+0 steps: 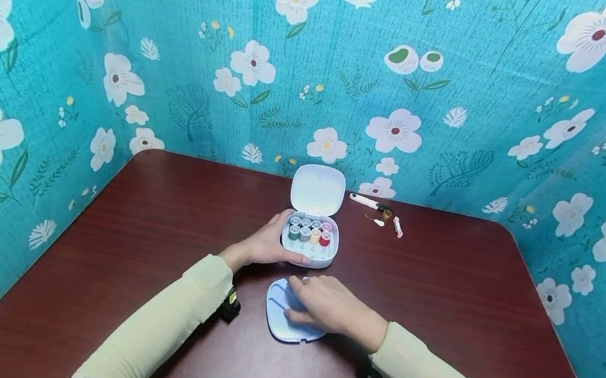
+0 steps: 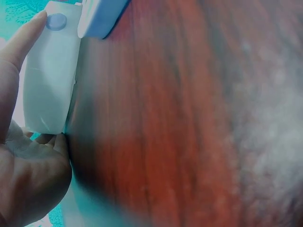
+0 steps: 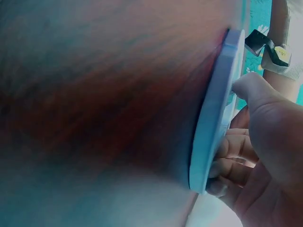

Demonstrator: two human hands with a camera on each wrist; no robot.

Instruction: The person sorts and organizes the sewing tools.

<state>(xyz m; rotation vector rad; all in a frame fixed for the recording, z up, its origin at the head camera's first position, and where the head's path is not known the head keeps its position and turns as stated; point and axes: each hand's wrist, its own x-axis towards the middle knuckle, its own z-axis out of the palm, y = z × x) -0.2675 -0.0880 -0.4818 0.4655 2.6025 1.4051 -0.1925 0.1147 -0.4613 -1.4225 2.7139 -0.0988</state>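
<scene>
The left hand (image 1: pixel 262 246) has its grip clamped on the open sewing box (image 1: pixel 309 242), which holds thread spools (image 1: pixel 310 231). At its 6 o'clock, the right hand (image 1: pixel 328 305) curls over a blue tray (image 1: pixel 278 327) on the surface (image 1: pixel 147 243).

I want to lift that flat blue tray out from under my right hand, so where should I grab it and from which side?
Probably by its thin rim. The blue tray lies flat on the table, so nothing gets under it from above. Come from its near edge, the side towards you, which is free; the sewing box, held by the left hand, crowds the far side. The right hand already rests on it.
</scene>
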